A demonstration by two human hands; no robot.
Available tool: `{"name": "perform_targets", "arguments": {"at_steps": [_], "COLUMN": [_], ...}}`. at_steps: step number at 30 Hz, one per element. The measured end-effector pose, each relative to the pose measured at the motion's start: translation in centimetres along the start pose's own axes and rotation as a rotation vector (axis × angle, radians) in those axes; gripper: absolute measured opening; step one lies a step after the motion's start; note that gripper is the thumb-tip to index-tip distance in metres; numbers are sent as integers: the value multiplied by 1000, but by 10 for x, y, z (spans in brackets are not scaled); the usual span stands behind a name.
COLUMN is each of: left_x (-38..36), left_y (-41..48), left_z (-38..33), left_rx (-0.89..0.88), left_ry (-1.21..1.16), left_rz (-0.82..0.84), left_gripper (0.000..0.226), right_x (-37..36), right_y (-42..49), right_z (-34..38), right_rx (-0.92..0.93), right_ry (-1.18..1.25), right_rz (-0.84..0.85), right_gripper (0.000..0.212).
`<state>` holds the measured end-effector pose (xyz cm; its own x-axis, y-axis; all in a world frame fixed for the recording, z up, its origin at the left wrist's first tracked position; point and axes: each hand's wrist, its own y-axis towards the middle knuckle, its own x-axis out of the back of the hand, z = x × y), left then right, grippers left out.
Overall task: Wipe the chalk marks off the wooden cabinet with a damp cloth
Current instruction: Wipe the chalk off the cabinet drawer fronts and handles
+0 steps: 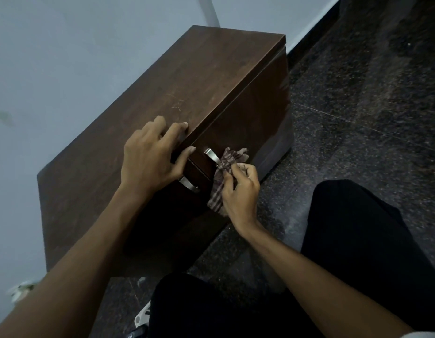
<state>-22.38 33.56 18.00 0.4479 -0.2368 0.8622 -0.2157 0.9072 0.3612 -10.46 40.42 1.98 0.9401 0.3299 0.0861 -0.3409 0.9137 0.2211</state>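
Observation:
A low dark wooden cabinet (pixel 187 89) stands against the wall. Faint pale scratchy marks (pixel 175 103) show on its top near the front edge. My left hand (pixel 150 154) rests on the top's front edge, fingers spread, thumb hooked over the front. My right hand (pixel 240 191) grips a bunched checked cloth (pixel 223 172) and presses it against the cabinet's front, beside the upper metal handle (pixel 211 154). A second metal handle (pixel 188 184) sits lower left.
A pale wall (pixel 65 57) runs behind the cabinet. The floor (pixel 357 106) is dark speckled stone. My knees in black trousers (pixel 357 240) are close to the cabinet's front. A small white object (pixel 142 315) lies on the floor by my leg.

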Motion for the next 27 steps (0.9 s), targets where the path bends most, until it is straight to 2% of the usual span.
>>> {"name": "perform_targets", "arguments": {"at_steps": [3, 6, 9, 14, 18, 23, 27], "left_x": [0, 0, -1, 0, -1, -1, 0], "left_y": [0, 1, 1, 0, 0, 0, 0], "left_z": [0, 0, 1, 0, 1, 3, 3], "left_rx": [-2, -9, -11, -8, 7, 27, 34], "left_ry": [-1, 6, 16, 15, -20, -77, -84], "left_rz": [-8, -7, -6, -17, -17, -14, -2], "left_gripper": [46, 46, 46, 44, 45, 47, 48], "right_x": [1, 4, 3, 2, 6, 15, 16], "right_y": [4, 9, 22, 28, 16, 15, 20], "right_z": [4, 15, 22, 21, 7, -16, -10], "right_rx": [33, 204, 358, 475, 432, 211, 220], "right_ry": [-9, -11, -37, -246, -162, -41, -24], "right_rz": [-27, -53, 25, 83, 76, 110, 106], "right_gripper": [30, 33, 34, 34, 35, 21, 30]}}
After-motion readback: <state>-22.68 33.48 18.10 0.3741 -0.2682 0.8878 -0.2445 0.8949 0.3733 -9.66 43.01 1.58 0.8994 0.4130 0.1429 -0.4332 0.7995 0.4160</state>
